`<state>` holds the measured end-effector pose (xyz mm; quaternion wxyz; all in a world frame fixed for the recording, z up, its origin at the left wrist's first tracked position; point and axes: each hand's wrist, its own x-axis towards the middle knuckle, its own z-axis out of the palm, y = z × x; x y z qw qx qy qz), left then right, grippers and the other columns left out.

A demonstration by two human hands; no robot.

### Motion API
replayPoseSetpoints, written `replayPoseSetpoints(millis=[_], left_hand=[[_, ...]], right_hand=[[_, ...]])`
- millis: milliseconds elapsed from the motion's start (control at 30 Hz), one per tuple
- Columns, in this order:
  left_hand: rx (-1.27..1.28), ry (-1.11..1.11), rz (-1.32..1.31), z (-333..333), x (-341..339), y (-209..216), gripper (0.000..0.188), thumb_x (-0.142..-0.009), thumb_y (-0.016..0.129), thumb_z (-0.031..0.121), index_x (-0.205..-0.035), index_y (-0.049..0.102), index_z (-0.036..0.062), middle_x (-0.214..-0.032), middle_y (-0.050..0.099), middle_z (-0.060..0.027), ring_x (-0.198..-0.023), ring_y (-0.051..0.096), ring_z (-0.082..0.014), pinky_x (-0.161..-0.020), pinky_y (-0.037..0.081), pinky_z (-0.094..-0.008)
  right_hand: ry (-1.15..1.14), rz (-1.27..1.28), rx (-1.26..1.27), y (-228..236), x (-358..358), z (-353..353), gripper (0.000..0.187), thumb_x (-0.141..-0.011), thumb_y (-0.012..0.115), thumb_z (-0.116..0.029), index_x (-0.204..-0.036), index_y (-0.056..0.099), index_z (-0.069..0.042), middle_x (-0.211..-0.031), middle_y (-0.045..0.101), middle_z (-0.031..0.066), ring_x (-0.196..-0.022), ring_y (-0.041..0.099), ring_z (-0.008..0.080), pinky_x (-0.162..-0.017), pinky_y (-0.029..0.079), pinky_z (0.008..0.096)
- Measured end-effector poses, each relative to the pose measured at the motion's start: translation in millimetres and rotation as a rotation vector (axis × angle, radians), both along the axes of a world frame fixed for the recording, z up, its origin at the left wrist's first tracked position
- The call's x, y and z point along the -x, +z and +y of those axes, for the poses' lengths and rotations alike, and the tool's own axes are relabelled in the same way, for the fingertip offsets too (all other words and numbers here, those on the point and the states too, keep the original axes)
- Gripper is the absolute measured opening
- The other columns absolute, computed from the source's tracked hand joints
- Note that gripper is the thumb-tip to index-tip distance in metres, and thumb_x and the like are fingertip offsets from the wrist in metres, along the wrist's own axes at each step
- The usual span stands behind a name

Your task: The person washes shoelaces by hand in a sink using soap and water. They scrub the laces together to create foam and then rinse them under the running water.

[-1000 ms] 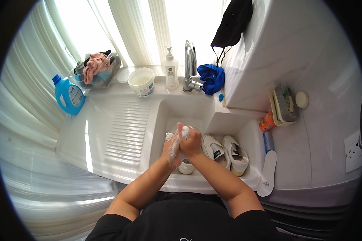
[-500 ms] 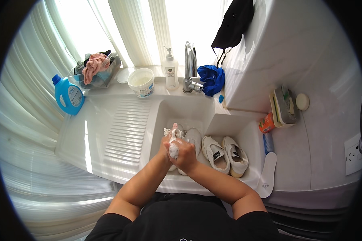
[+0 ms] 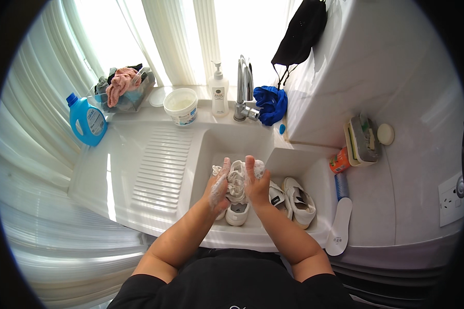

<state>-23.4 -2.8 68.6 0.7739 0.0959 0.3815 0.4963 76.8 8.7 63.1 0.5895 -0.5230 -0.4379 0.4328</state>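
A foam-flecked tangle of white shoelaces sits between the two palms, above the large basin. The left hand and right hand are parted, thumbs up; most fingers are turned away, so I cannot tell how tightly either grips. Beneath them, in that basin, lies a pair of white shoes — one heel shows, the other is mostly covered. The smaller compartment holds another pair, its left shoe partly behind the right wrist. On the ledge, a clear box is heaped with cloths; the white tub's contents are hard to make out. The chrome faucet stands beyond, beside a bunched blue cloth.
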Motion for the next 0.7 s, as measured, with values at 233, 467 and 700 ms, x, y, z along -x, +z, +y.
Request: replayPoseSetpoints(millis=[233, 467, 700], left_hand=[[-0.093, 0.161, 0.178, -6, -15, -9, 0.034, -0.092, 0.051, 0.039, -0.101, 0.057, 0.0074, -0.088, 0.059, -0.0039, -0.075, 0.058, -0.0152, -0.062, 0.048, -0.0277], [-0.061, 0.191, 0.077, -9, -13, -17, 0.025, -0.091, 0.054, 0.033, -0.086, 0.054, 0.0081, -0.072, 0.054, -0.0001, -0.063, 0.055, -0.0122, -0.056, 0.048, -0.0276], [-0.05, 0.115, -0.081, -7, -4, -12, 0.024, -0.094, 0.047, 0.033, -0.095, 0.052, 0.009, -0.082, 0.057, -0.0023, -0.074, 0.058, -0.0152, -0.065, 0.051, -0.0285]], right_hand=[[0.072, -0.496, -0.164, -2, 8, 9, 0.036, -0.083, 0.063, -0.034, -0.069, 0.055, -0.003, -0.067, 0.059, 0.0174, -0.059, 0.057, 0.0362, -0.055, 0.045, 0.0395], [0.011, -0.455, -0.036, -27, 8, 20, 0.021, -0.075, 0.065, -0.023, -0.077, 0.062, -0.002, -0.07, 0.059, 0.0192, -0.062, 0.058, 0.0381, -0.058, 0.047, 0.0408], [0.04, -0.568, -0.435, -29, 16, 7, 0.021, -0.075, 0.064, -0.02, -0.07, 0.058, -0.001, -0.066, 0.058, 0.0178, -0.058, 0.056, 0.0374, -0.055, 0.046, 0.0413]])
